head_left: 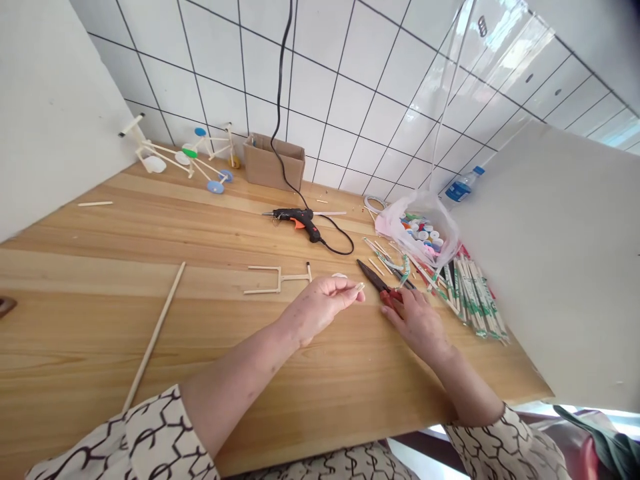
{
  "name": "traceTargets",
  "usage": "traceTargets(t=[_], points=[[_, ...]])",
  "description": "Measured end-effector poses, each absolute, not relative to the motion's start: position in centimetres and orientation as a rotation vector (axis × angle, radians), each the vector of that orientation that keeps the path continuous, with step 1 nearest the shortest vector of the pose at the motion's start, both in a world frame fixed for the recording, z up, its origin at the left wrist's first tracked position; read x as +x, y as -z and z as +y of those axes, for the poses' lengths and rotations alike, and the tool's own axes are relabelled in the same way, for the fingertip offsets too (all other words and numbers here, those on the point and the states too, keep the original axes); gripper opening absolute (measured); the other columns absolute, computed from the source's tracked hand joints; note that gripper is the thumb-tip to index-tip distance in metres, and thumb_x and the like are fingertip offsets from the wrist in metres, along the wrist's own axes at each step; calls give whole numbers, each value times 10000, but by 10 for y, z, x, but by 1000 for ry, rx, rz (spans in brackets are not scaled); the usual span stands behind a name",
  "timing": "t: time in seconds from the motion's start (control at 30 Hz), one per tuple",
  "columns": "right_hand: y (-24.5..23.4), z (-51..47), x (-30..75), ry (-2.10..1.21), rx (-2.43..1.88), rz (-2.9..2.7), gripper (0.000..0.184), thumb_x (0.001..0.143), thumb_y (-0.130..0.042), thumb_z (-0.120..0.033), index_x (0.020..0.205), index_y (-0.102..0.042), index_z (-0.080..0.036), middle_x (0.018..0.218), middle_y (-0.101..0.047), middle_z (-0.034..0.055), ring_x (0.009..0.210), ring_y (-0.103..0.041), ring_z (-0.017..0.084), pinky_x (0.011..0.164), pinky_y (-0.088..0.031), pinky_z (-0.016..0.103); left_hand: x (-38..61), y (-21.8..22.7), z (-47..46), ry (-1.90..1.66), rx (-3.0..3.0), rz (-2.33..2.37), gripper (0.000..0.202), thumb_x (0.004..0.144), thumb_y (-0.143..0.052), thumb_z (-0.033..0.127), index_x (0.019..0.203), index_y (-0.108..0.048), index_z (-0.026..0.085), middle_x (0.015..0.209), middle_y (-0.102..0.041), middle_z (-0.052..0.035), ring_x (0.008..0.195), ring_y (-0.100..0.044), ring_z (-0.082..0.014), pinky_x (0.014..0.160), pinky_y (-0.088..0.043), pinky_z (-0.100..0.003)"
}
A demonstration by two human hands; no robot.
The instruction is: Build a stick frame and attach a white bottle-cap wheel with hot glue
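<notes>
A left hand (325,305) pinched a small, pale piece (361,287) between its fingertips — just left of dark-nosed, red-handled metal pliers (383,289), gripped by the right hand (419,320) — over a light-brown wooden tabletop (320,383).

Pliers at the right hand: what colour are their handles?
The handles are red, as the head view shows.

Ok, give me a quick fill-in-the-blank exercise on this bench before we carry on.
1. A small pale piece is pinched in the ____ hand.
2. The right hand touches the red handles of the ____.
3. Beyond the glue gun stands a brown cardboard ____.
4. The plastic bottle has a cap coloured ____.

Missing words: left; pliers; box; blue.
</notes>
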State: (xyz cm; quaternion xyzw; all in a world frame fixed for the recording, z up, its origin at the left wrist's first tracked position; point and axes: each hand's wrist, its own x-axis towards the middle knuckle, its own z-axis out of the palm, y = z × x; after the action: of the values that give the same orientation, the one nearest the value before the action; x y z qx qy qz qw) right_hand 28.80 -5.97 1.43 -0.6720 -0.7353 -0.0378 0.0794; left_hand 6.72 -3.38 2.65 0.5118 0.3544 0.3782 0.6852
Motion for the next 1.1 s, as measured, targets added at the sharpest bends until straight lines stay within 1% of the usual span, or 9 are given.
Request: traceTargets(t=[0.1,0.23,0.3,0.4,0.57,0.63,0.73,1.0,1.1], points=[[-17,-59,283,74,-1873,-2135,266,803,-578,-370,961,-615,-159,969,-624,148,945,-555,295,788,-441,412,68,-24,-35,-852,1164,823,246,746,-583,400,682,-651,172,849,-594,-17,821,-516,-159,743,-380,-273],[-28,-60,254,-573,-1533,-2035,229,809,-578,-322,983,-622,-179,840,-642,57,760,-580,185,695,-465,307,70,-23,-37,-895,1097,753,209,747,-612,373,703,-665,176,1001,-626,-38,997,-523,-199,844,-385,-293],[-35,-59,235,-882,-1386,-1973,180,797,-586,-296,913,-625,-164,732,-614,10,676,-555,150,633,-453,265,71,-23,-38,-902,1082,709,203,747,-622,367,703,-664,173,976,-639,-37,984,-537,-196,878,-384,-306],[-41,-53,213,-1030,-1302,-1827,131,790,-574,-275,746,-594,-153,695,-578,-6,707,-553,150,654,-444,253,71,-23,-37,-915,1055,683,186,746,-625,348,703,-654,170,923,-650,-23,927,-558,-176,887,-394,-304],[-35,-46,205,-989,-1336,-1812,134,771,-506,-202,649,-538,-158,637,-529,-16,591,-484,112,549,-396,215,68,-22,-33,-897,1201,747,165,782,-567,294,758,-669,167,971,-660,-37,919,-583,-172,881,-424,-305],[-28,-45,208,-892,-1389,-1856,127,736,-493,-160,611,-516,-160,582,-477,-28,524,-416,91,491,-343,201,67,-21,-32,-899,1358,810,133,781,-563,235,779,-680,171,1018,-651,-42,953,-580,-173,897,-420,-298],[-18,-43,213,-789,-1434,-1923,123,692,-480,-108,582,-493,-161,531,-413,-41,494,-361,81,459,-296,193,68,-18,-31,-965,1542,940,108,744,-586,144,774,-686,168,980,-653,-51,965,-579,-178,891,-428,-291],[-9,-45,218,-721,-1381,-2035,157,677,-472,-70,565,-445,-176,529,-456,-34,495,-403,88,474,-300,200,70,-15,-34,-1014,1764,1020,130,737,-605,92,704,-688,187,773,-677,-23,751,-616,-153,720,-476,-254],[-6,-45,219,-734,-1394,-2025,175,674,-486,-66,552,-433,-180,515,-443,-42,485,-391,84,468,-292,199,70,-14,-35,-1006,1825,1027,130,748,-598,97,703,-680,186,764,-679,-20,723,-617,-151,696,-475,-252]])
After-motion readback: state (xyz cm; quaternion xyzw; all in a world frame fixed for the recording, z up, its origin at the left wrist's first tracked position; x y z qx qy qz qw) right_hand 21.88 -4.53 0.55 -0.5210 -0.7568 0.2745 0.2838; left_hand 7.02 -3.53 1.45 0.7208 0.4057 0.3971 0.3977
